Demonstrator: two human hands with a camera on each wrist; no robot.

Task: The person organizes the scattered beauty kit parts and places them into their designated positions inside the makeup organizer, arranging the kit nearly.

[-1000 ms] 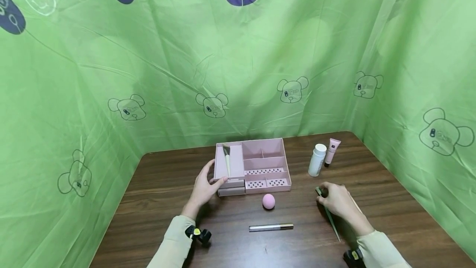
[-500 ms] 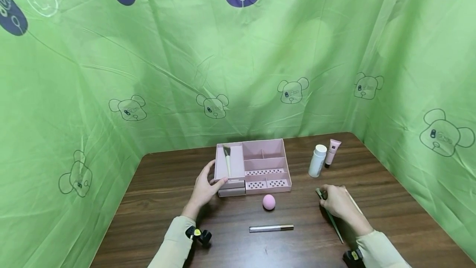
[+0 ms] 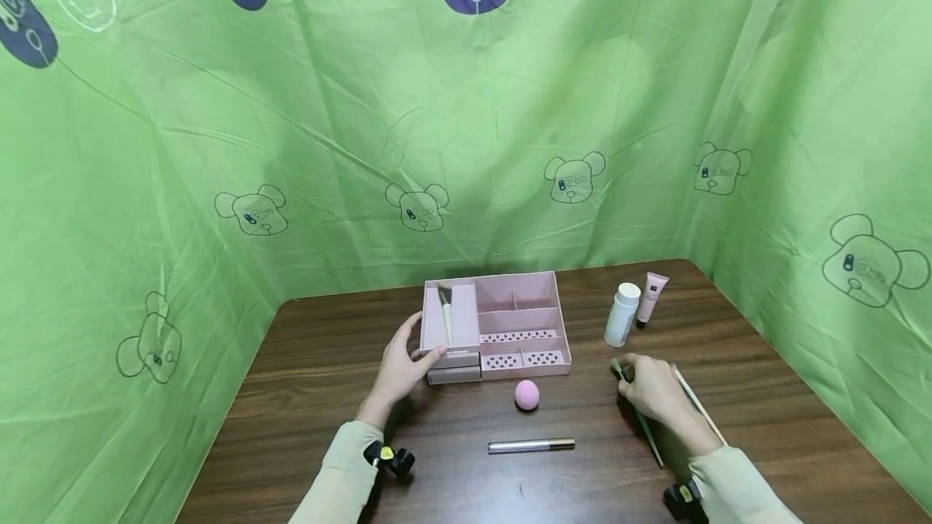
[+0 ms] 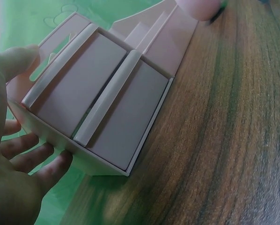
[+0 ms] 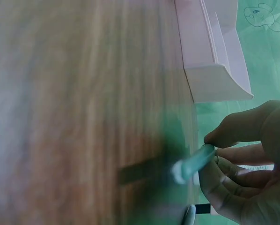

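Observation:
A pink desktop makeup organizer [image 3: 520, 306] stands at the back of the table, with drawers on its left side. My left hand [image 3: 400, 364] grips its left front corner, thumb over the top edge and fingers along the side wall [image 4: 60, 145]. A makeup brush [image 3: 446, 318] with a pale handle lies in its top left tray. On the right, my right hand [image 3: 655, 390] pinches a slim green makeup brush [image 3: 648, 433] between thumb and fingers; its handle end [image 5: 196, 164] points toward the camera in the right wrist view. A pale thin stick [image 3: 699, 407] lies beside that wrist.
A pink ball-shaped sponge [image 3: 527, 395] sits before the organizer. Nearer lies a silver pen-like tube [image 3: 531, 445]. A white bottle [image 3: 622, 315] and a pink squeeze tube [image 3: 651, 299] stand at the back right. A green curtain [image 3: 466, 120] surrounds the wooden table [image 3: 313, 395].
My right hand has shifted slightly left and away from me with the green brush, baring more of the pale stick. The left hand has stayed on the organizer.

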